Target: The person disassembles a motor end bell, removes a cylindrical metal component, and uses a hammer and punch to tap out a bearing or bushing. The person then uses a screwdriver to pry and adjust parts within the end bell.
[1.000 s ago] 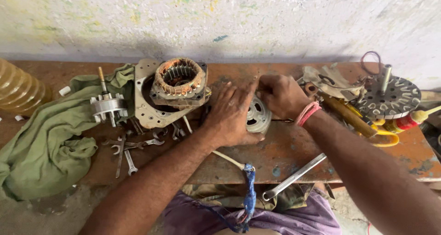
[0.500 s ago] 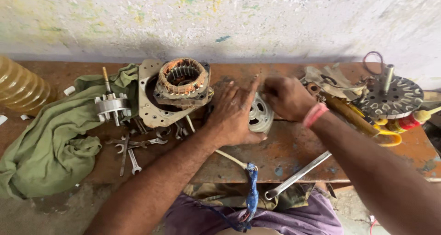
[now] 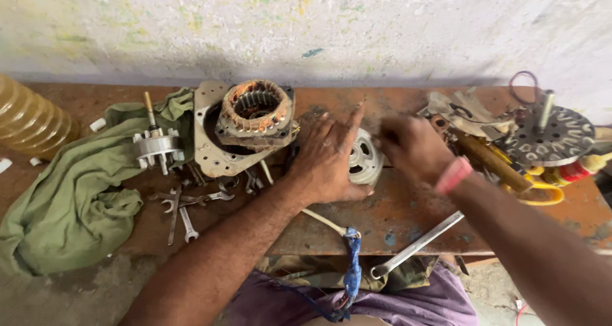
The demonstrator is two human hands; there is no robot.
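The bench (image 3: 395, 214) is the anchor here. A green cloth (image 3: 70, 192) sprawls over its left end, and a copper-wound stator (image 3: 255, 112) sits mid-back. The round silver motor cover (image 3: 364, 157) lies just right of that, left hand (image 3: 328, 163) flat on it with fingers spread. The right hand (image 3: 411, 147) is blurry, so its grip is unclear.

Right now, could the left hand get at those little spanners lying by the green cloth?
Probably yes: the left hand rests on the round metal cover, and the spanners lie uncovered beside its forearm.
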